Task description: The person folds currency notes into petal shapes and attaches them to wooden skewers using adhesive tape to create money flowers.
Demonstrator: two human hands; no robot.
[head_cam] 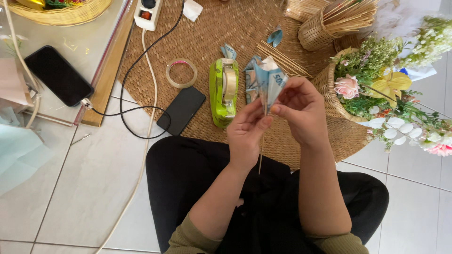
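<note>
Over woven mat [212, 28], both hands' [275, 120] grip clamps folded banknote [270, 82] on thin stick [261, 155].

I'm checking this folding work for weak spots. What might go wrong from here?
The folded blue note, pinched by the left hand and right hand, may slip or unfold on its thin stick. The stick may snap under pressure. The flower basket sits close beside the right hand and might get bumped.

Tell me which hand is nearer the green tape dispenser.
Left. The left hand is just right of the green tape dispenser and a little toward the person; the right hand is farther right, both pinching the folded banknote.
</note>
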